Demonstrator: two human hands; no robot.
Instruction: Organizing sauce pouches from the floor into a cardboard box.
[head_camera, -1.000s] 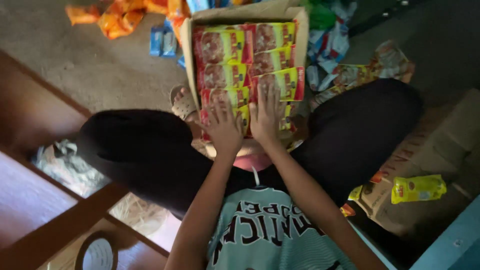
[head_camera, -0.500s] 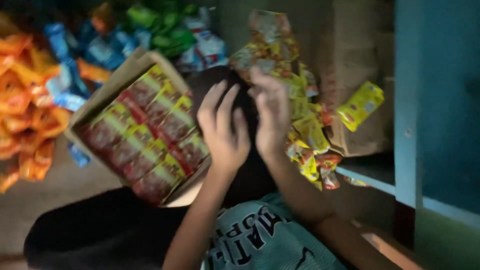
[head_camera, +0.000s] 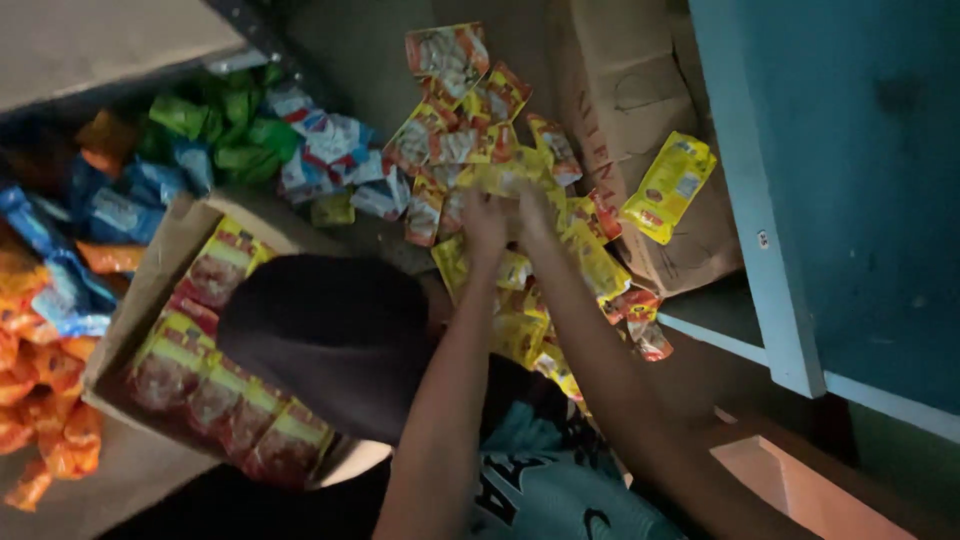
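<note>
Floor space was pretty much buried in snack packets, so going from big to small: a blue cabinet (head_camera: 850, 180) took up the whole right side, with a flattened brown cardboard box (head_camera: 640, 110) leaning against its foot, probably just shoved there out of the way. Next biggest was the open carton (head_camera: 165, 260) tipped against the person's dark-trousered knee (head_camera: 330, 340), which looked like a handy way to keep it angled up so the neat rows of red and yellow packets (head_camera: 215, 385) inside stayed put. Off to the left sat an orange packet pile (head_camera: 40, 400) and a mixed blue, white and green heap (head_camera: 240, 140) further back, sorted roughly by colour as far as I could tell. Both arms reached forward into the loose yellow and red sachet pile (head_camera: 500, 150) spread on the floor between the knee and the cardboard. The left hand (head_camera: 487, 222) and the right hand (head_camera: 530, 205) were close together, nearly touching, fingers pressed down into the sachets as if gathering a bunch, but it was too dim and blurry to say whether either had actually closed around one. One stray yellow sachet (head_camera: 668, 187) lay on the cardboard, apart from the rest.
</note>
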